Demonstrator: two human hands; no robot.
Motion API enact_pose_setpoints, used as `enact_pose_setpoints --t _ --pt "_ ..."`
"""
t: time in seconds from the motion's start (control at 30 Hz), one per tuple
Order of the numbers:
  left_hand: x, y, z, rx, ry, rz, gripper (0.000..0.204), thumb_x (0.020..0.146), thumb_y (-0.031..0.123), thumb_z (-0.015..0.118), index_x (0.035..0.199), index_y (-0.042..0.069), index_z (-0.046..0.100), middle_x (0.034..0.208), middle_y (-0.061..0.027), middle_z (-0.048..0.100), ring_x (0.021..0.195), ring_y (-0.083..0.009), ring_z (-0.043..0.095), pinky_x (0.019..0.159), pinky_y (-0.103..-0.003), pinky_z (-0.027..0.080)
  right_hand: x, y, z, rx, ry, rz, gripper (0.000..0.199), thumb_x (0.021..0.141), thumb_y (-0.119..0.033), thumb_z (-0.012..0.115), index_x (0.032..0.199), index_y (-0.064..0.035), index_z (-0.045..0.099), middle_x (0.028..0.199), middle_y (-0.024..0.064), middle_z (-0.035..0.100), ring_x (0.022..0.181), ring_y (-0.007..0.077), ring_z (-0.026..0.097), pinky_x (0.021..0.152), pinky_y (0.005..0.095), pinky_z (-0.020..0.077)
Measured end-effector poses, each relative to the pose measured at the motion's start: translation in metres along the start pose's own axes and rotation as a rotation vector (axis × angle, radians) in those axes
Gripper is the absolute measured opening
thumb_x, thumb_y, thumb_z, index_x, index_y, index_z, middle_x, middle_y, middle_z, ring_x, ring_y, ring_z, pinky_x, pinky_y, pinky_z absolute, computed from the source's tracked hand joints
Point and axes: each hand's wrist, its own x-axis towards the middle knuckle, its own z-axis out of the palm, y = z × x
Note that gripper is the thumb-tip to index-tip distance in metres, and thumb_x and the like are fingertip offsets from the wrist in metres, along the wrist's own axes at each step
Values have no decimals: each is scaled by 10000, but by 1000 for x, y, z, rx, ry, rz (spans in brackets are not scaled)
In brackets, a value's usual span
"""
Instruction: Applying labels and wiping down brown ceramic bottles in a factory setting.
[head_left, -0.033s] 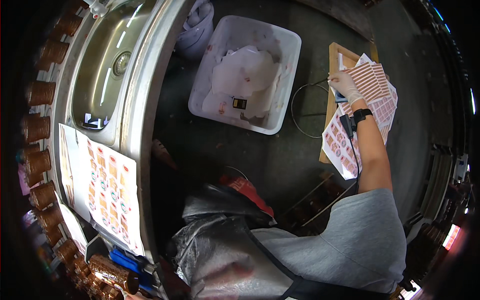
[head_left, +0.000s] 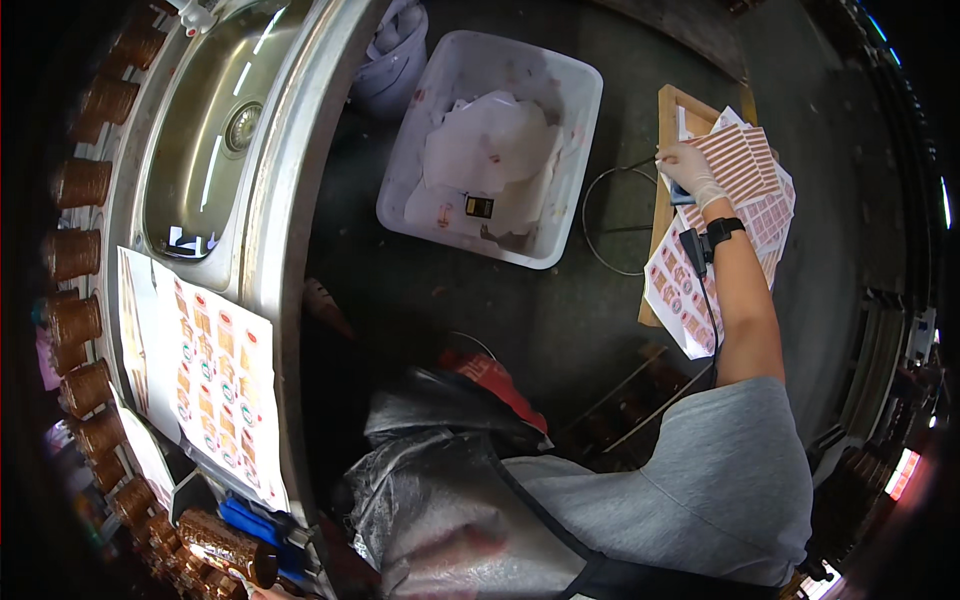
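Dark floor, gloved right hand grip clamped on label sheets, left hand unseen

a white tub, red-and-white striped label sheets, a grey shirt, brown jars.

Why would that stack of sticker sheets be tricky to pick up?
The sticker sheets look thin, so they would probably bend and droop. They lie fanned out unevenly under the gloved right hand, so some may slide apart. They are likely light.
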Motion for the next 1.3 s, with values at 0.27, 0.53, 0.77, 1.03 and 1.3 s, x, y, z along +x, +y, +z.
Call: enact_pose_setpoints --t 0.27,0.53,0.77,1.03,1.3 --pt "3 -5 0 -18 -5 6 227 930 167 592 850 -45 607 823 -121 638 722 -243 568 705 -347 484 -6 -10 -2 -35 -7 33 260 830 -223 694 1036 -73 744 994 149 712 952 301 686 877 353 532" --pt "10 -16 8 -63 -26 15 228 930 166 593 847 -46 608 818 -123 638 719 -244 567 703 -347 484 -38 -26 -19 -208 379 22 253 878 -165 560 1068 -109 718 1086 143 664 969 354 654 880 422 517" --pt "19 -27 24 -128 -43 24 230 930 166 594 845 -47 609 813 -125 637 716 -245 566 702 -347 484 -66 -20 -59 -306 540 271 226 902 -202 521 955 -86 707 1048 192 639 942 389 649 817 488 521" --pt "23 -43 42 -217 -49 22 232 930 166 595 842 -48 610 809 -127 637 712 -246 566 700 -347 484 -93 -24 -98 -297 593 385 271 799 -150 631 1046 -78 718 1069 211 671 1029 357 644 911 424 503" --pt "19 -57 51 -295 -49 16 233 929 166 595 838 -49 612 804 -130 636 709 -247 565 698 -347 484 -123 -17 -131 -153 861 470 307 834 -172 604 1121 -109 693 1145 175 682 1067 355 645 920 422 501"
